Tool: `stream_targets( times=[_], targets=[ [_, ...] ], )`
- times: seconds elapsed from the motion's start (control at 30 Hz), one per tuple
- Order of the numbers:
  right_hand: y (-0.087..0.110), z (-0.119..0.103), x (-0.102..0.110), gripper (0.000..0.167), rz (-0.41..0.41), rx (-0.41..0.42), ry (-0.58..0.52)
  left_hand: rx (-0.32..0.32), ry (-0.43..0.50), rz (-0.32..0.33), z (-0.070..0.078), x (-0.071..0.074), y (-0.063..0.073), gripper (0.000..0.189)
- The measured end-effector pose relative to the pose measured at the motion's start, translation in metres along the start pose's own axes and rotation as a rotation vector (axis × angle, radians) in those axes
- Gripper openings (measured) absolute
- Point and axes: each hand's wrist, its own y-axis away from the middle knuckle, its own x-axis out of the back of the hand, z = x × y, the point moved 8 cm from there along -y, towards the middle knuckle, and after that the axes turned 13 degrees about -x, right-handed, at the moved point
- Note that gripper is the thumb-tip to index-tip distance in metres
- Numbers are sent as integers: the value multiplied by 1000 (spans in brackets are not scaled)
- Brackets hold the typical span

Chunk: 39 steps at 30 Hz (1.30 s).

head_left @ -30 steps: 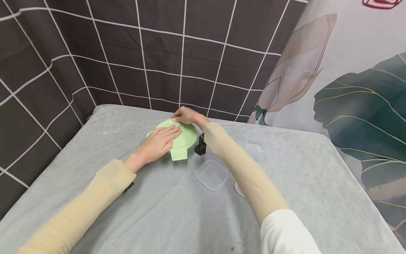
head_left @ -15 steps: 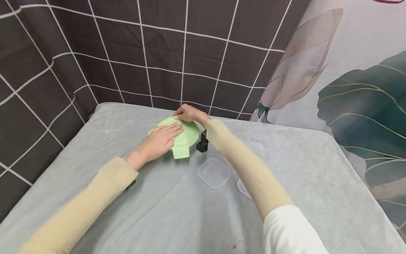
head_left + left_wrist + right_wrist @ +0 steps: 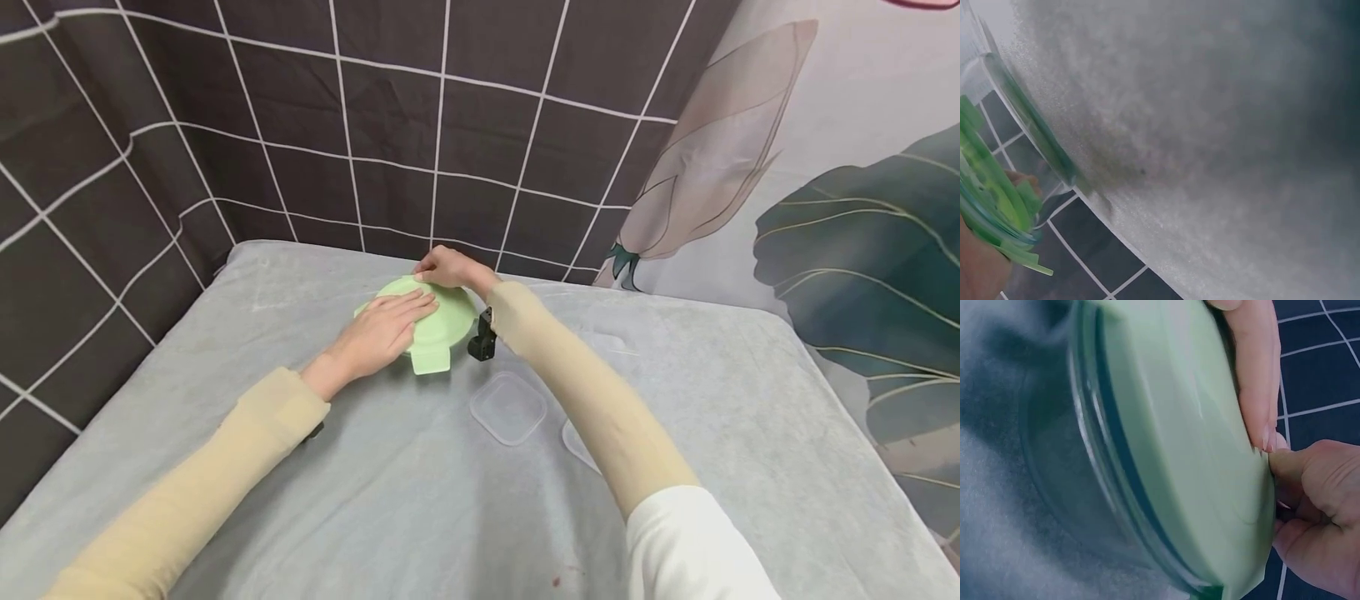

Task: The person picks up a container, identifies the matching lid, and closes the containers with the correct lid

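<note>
A round glass food container (image 3: 1054, 462) with a pale green lid (image 3: 446, 321) stands near the back of the table. My left hand (image 3: 381, 333) lies on top of the lid with its fingers stretched out flat. At the far rim my right hand (image 3: 446, 268) pinches the lid's edge, thumb on top and curled fingers below, as the right wrist view (image 3: 1325, 512) shows. One latch flap (image 3: 431, 360) sticks out from the lid on the near side. Clear glass wall and green lid edge (image 3: 1007, 187) show in the left wrist view.
A clear square lid (image 3: 508, 408) lies in front of the container. Another clear piece (image 3: 576, 442) is partly hidden by the right forearm. A black device (image 3: 482, 337) sits at the right wrist. The dark tiled curtain (image 3: 390, 192) hangs behind the table's back edge.
The view has shifted slightly. Both hands keep their places on the lid, with no other visible movement.
</note>
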Motion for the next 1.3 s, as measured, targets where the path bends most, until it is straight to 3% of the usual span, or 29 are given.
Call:
stream_targets(
  times=[0.6, 0.97, 1.3],
  targets=[
    [3, -5, 5, 28, 7, 92, 103, -13, -2, 24, 6, -1, -4, 49],
    [13, -11, 7, 30, 92, 162, 140, -13, -14, 37, 6, 4, -2, 48],
    [39, -8, 19, 30, 216, 160, 110, 3, -4, 32, 9, 6, 0, 47]
  ],
)
